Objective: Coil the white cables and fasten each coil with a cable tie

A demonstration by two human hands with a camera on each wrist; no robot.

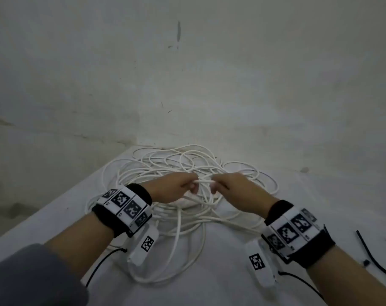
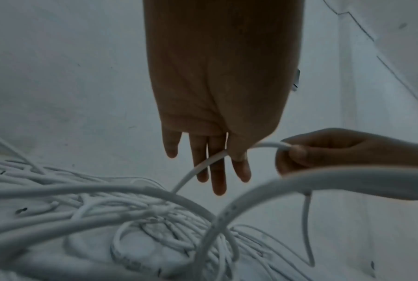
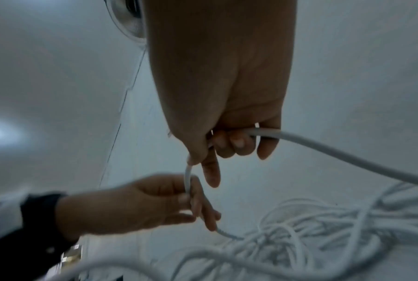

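Observation:
A loose tangle of white cables (image 1: 156, 171) lies on the white table (image 1: 220, 279). Both hands hover over its middle, close together, with a short stretch of one cable (image 1: 204, 180) held taut between them. My left hand (image 1: 193, 184) pinches that cable (image 2: 212, 159) between thumb and fingers; its other fingers hang fairly straight. My right hand (image 1: 214, 184) has its fingers curled round the same cable (image 3: 299, 140), which trails off to the tangle (image 3: 299, 228). Black cable ties (image 1: 373, 257) lie at the table's right edge.
The table sits in a corner of two pale walls (image 1: 187, 85). Its left edge (image 1: 61, 195) runs diagonally toward the corner. Loops of cable (image 1: 176, 274) reach toward me between my forearms. Thin black leads (image 1: 99, 266) hang from the wrist cameras.

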